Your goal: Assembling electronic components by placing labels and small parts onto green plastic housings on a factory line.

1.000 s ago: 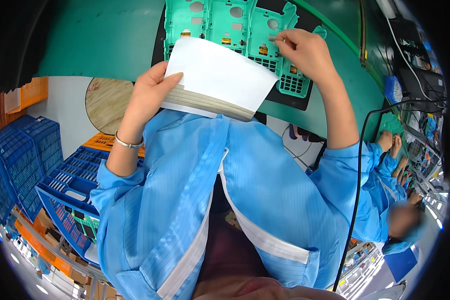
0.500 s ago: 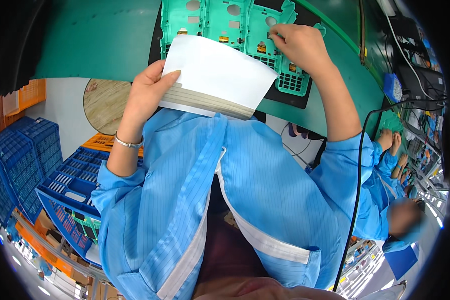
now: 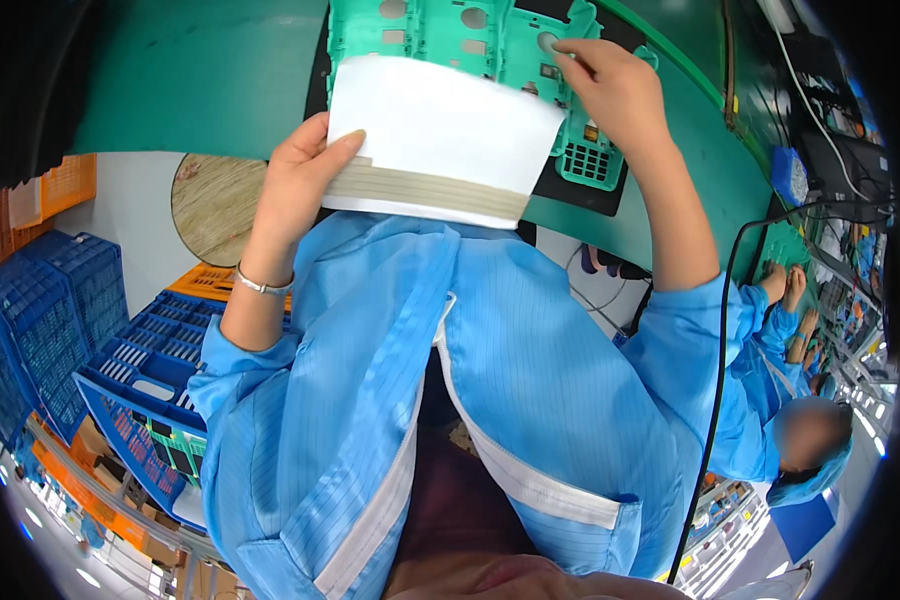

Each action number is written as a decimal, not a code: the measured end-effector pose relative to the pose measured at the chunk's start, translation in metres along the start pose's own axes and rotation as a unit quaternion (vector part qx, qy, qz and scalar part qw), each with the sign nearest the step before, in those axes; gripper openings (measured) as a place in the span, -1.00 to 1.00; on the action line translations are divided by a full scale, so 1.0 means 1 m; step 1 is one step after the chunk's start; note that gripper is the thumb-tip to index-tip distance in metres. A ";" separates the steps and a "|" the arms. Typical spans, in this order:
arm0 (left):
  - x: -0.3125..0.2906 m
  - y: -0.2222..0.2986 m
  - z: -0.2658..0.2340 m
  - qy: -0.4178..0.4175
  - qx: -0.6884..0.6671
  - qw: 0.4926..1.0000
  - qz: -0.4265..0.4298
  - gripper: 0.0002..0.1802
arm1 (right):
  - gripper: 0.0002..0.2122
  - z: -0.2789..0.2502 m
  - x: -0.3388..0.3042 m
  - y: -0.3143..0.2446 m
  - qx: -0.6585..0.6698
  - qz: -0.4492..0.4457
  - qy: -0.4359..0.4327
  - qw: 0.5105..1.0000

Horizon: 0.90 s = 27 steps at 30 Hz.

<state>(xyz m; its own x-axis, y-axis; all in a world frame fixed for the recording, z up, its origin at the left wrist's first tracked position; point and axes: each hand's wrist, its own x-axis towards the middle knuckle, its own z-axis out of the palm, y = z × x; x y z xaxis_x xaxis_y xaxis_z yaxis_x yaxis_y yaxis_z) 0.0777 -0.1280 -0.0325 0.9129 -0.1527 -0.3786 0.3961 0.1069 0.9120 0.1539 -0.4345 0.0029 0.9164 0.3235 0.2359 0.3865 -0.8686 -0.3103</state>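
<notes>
My left hand grips the left edge of a white sheet, thumb on top. Several greyish-beige strips run along the sheet's near edge. The sheet hangs over the lower parts of a row of green plastic housings, which have round and rectangular openings. Over the right-hand part of the row is my right hand, thumb and forefinger pinched beside a round hole. Whether anything small is between those fingertips is hidden. Just below them a small dark-grey rectangle shows on the housing.
The housings lie on a black mat on a green table. Blue crates and a round wooden stool top stand to the left. A black cable runs down at the right, where a co-worker in a blue sleeve sits.
My right hand has moved up a little, from the small rectangular spot toward the round hole. The white sheet has shifted slightly up and right, covering more of the housings.
</notes>
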 end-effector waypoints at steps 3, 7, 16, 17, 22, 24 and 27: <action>0.003 0.004 0.005 0.002 -0.014 1.000 0.025 -0.73 | -0.88 -0.011 -0.009 -0.051 0.182 -0.007 0.004 0.983; 0.008 0.010 0.021 -0.034 -0.077 0.995 0.052 -0.75 | -0.89 0.005 -0.016 -0.101 0.146 -0.175 -0.023 0.973; 0.010 0.008 0.029 -0.028 -0.083 0.994 0.061 -0.74 | -0.91 0.023 -0.008 -0.117 0.037 -0.188 -0.065 0.979; 0.010 0.008 0.029 -0.030 -0.071 0.996 0.044 -0.74 | -0.92 0.022 -0.007 -0.116 0.020 -0.189 -0.081 0.978; 0.004 -0.003 0.007 -0.008 -0.030 0.999 0.017 -0.73 | -0.94 0.012 -0.003 -0.103 0.220 -0.144 -0.112 0.958; -0.003 -0.006 -0.001 0.007 -0.004 1.000 0.016 -0.72 | -0.89 0.006 0.012 -0.073 0.206 -0.053 -0.068 0.975; -0.010 -0.016 -0.010 0.014 0.001 1.000 0.017 -0.71 | -0.87 0.004 0.033 -0.043 0.085 0.020 -0.093 0.992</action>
<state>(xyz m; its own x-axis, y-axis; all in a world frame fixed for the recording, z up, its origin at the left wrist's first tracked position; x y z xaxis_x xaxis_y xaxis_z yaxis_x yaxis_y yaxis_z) 0.0633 -0.1184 -0.0453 0.9284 -0.1209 -0.3513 0.3642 0.1095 0.9249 0.1684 -0.3849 0.0202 0.9287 0.3673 0.0515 0.3470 -0.8114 -0.4703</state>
